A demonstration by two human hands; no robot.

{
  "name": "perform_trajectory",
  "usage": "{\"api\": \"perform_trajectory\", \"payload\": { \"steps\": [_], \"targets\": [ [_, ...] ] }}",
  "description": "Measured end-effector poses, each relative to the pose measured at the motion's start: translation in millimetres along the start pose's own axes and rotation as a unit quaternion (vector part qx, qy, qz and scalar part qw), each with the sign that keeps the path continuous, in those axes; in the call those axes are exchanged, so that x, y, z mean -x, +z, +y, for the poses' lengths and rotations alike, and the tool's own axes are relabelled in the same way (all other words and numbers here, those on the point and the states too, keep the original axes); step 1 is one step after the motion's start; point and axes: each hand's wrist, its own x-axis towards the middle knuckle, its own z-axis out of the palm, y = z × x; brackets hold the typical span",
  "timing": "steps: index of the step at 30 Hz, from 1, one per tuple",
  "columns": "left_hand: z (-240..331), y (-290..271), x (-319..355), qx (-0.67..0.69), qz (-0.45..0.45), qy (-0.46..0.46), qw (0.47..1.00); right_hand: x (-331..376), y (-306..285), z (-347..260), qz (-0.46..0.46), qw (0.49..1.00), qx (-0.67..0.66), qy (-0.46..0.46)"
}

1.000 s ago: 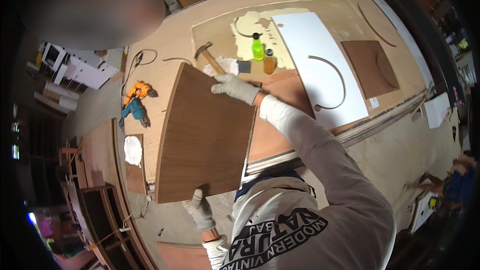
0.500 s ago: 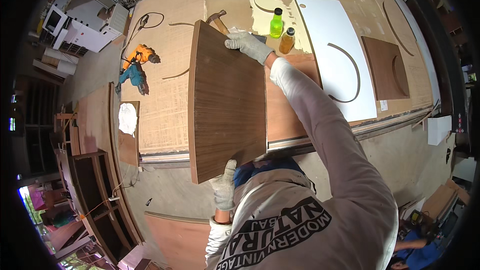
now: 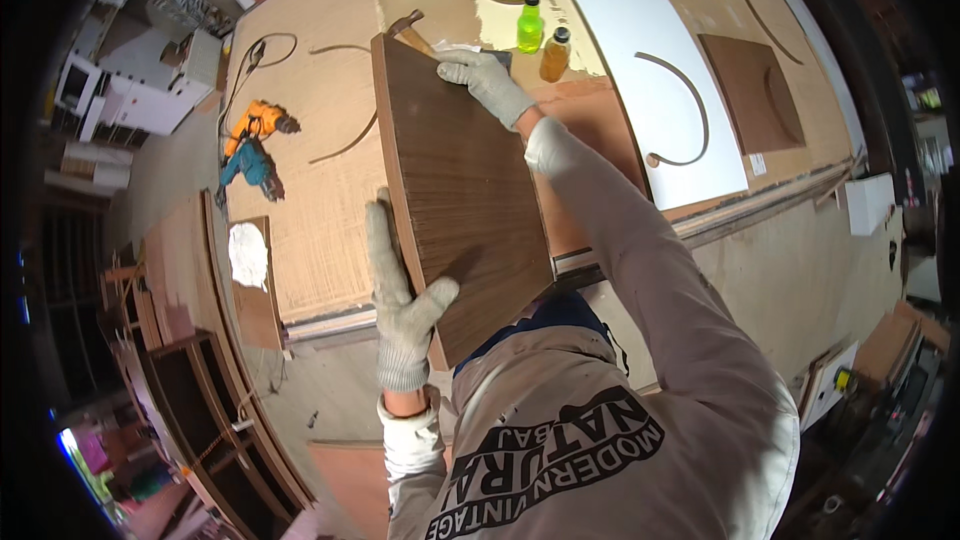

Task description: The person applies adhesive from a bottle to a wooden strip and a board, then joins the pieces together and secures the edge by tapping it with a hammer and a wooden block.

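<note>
A dark brown wooden panel (image 3: pixel 460 190) with a curved edge is held up over a large workbench (image 3: pixel 320 190). My left hand (image 3: pixel 400 290), in a grey work glove, grips the panel's near left edge with the thumb across its face. My right hand (image 3: pixel 487 82), also gloved, holds the panel's far top corner. A hammer (image 3: pixel 408 32) lies on the bench just beyond that corner.
A green bottle (image 3: pixel 529 23) and an amber bottle (image 3: pixel 555 53) stand on the bench beside a white board (image 3: pixel 650 80) carrying a curved strip. An orange and teal power drill (image 3: pixel 252 145) lies left. A brown square panel (image 3: pixel 752 92) sits far right. Wooden shelf frames (image 3: pixel 215 410) stand lower left.
The panel has swung more upright and nearer to me. My left hand has slid from its bottom edge up onto its left edge. My right hand stays on the far corner.
</note>
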Motion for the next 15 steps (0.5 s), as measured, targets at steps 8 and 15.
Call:
{"api": "perform_trajectory", "payload": {
  "steps": [8, 15],
  "targets": [
    [5, -4, -24, 0.08, -0.03, 0.01, 0.996, 244, 17, -5, 0.4, 0.886, 0.108, 0.208],
    [-3, -5, -30, 0.015, -0.022, 0.015, 1.0, 406, 103, -2, 0.434, 0.735, -0.408, 0.324]
  ]
}}
